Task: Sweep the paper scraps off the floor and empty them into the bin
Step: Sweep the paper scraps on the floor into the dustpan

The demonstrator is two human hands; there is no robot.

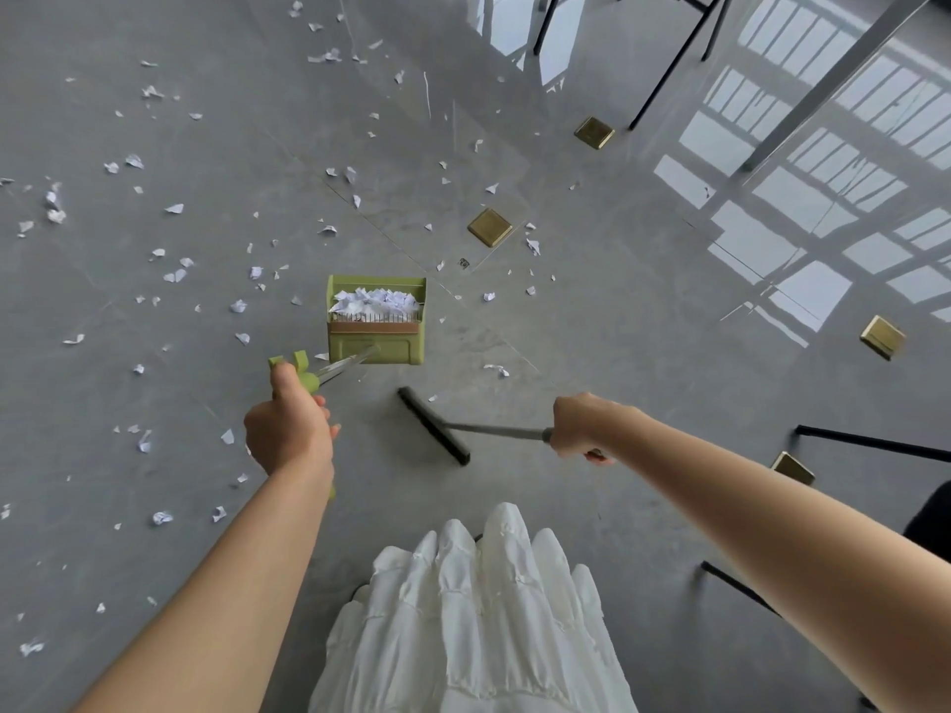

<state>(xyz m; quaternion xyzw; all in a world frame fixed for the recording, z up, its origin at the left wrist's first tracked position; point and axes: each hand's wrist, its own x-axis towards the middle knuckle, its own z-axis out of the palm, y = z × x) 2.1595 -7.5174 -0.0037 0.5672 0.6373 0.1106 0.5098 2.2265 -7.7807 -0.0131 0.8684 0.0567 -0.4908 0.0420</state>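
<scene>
Green grip: left hand [288, 424] wraps the green handle top of the dustpan [375, 321], fingers curled fully round it, thumb along the top; the metal shaft runs forward and down to the pan.
Right hand: right hand [579, 427] is closed round the thin metal handle of the broom [435, 425], held low and out to the side, likely so the head can be drawn toward the pan.
Broom head: dark bar, angled, lying just short of the pan's rear and apart from it.
Dustpan: mouth faces away from the person; a heap of white paper sits inside behind a row of comb teeth. Seems kept level so the load does not spill.
Paper scraps [175, 275]: many lie loose on the grey floor [617, 326], thickest to the left and ahead, a few right of the pan.
Bin: none in view; cannot tell where it stands.
Progress: part gathered, much left; emptying not yet done.
Surroundings: brass floor plates [490, 227], black chair legs [669, 64] at upper right, white skirt [478, 620] below.
</scene>
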